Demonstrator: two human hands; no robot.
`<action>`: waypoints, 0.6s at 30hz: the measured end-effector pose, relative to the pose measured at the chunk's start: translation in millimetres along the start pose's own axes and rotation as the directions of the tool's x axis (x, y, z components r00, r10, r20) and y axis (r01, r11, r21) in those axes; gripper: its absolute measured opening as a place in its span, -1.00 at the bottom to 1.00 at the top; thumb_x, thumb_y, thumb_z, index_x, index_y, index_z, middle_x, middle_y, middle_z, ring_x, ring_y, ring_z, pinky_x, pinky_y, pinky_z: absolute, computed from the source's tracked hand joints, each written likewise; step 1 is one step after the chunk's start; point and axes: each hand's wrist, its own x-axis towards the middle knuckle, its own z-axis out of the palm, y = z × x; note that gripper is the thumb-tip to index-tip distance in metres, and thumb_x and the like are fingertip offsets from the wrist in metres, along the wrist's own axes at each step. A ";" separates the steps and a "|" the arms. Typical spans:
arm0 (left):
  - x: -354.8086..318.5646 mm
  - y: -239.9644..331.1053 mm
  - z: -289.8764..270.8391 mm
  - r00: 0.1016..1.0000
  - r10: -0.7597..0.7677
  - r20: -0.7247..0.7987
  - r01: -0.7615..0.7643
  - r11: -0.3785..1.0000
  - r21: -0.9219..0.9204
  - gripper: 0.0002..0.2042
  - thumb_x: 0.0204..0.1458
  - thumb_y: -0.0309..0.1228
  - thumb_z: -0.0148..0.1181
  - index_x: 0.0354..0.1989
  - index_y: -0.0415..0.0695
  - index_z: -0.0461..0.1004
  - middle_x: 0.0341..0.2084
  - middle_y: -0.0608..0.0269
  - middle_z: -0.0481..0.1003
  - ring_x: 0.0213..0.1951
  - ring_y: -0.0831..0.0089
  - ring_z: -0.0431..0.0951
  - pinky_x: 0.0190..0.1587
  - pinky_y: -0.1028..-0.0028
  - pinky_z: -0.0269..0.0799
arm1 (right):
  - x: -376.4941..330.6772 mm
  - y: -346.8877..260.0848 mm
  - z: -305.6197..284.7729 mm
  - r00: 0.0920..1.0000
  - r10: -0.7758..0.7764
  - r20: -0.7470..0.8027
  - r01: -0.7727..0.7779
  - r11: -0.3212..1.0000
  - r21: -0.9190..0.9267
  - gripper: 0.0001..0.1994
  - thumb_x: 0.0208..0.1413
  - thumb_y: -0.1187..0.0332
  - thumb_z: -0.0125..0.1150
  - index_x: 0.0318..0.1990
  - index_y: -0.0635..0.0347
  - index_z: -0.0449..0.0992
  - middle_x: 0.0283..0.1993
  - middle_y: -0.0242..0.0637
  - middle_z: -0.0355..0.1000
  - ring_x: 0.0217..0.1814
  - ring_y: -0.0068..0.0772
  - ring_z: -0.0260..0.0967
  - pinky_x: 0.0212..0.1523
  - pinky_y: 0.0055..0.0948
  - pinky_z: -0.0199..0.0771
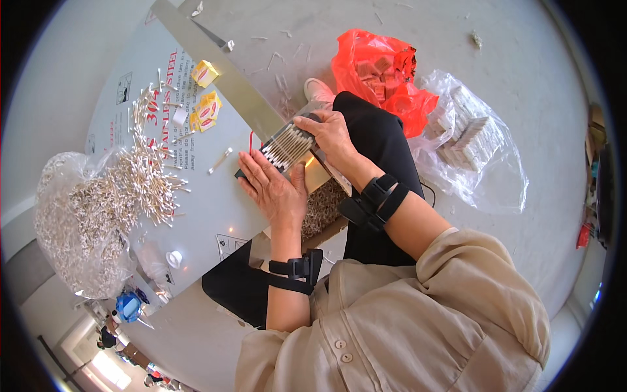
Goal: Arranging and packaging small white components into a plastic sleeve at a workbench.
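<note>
A row of cotton swabs [288, 147] lies side by side in a small, flat dark holder between my hands, at the table's edge. My right hand [335, 140] grips the holder's far right end, thumb on top. At the near left end my left hand [277, 193] holds it, fingers along the edge and thumb by the swab tips. The holder's underside is hidden. To the left, a large heap of loose cotton swabs [147, 176] spills from a clear plastic bag [59, 215]. One small clear tube [220, 161] lies between the heap and my left hand.
Yellow-and-red small boxes [204, 74] and a white cap [179, 117] sit on the printed metal tabletop [222, 196]. A carton of swabs [322, 212] stands below my hands. On the floor at right are a red bag [372, 65] and a clear bag of white packs [473, 137].
</note>
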 end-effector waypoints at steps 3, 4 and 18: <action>5.4 5.8 -1.1 1.000 0.006 0.014 -0.006 1.000 -0.027 -0.10 0.18 0.20 -0.16 0.38 -0.41 -0.14 0.41 -0.26 -0.20 0.45 -0.08 -0.25 0.40 -0.03 -0.37 | 2.7 7.5 -2.2 0.999 -0.050 -0.011 0.049 0.997 -0.061 -0.86 0.07 0.41 0.34 -0.39 0.34 0.60 -0.52 -0.44 0.49 -0.53 -0.69 0.34 -0.52 -0.57 0.31; 6.6 6.3 -1.1 1.000 0.004 0.018 -0.003 0.999 -0.032 -0.10 0.18 0.20 -0.16 0.38 -0.41 -0.14 0.41 -0.25 -0.20 0.45 -0.07 -0.25 0.40 -0.02 -0.37 | 3.3 8.4 -1.8 0.997 -0.079 -0.020 0.077 0.993 -0.092 -0.84 0.05 0.40 0.36 -0.40 0.35 0.60 -0.55 -0.46 0.46 -0.54 -0.71 0.29 -0.54 -0.55 0.26; 5.4 2.3 -3.2 0.999 0.041 0.030 -0.042 0.998 0.039 -0.10 0.16 0.23 -0.16 0.40 -0.34 -0.13 0.42 -0.19 -0.18 0.46 -0.02 -0.26 0.39 -0.07 -0.39 | 1.4 14.6 -5.5 0.995 -0.100 0.005 0.100 0.986 -0.135 -0.83 0.17 0.37 0.26 -0.38 0.30 0.59 -0.49 -0.50 0.47 -0.51 -0.77 0.28 -0.49 -0.63 0.29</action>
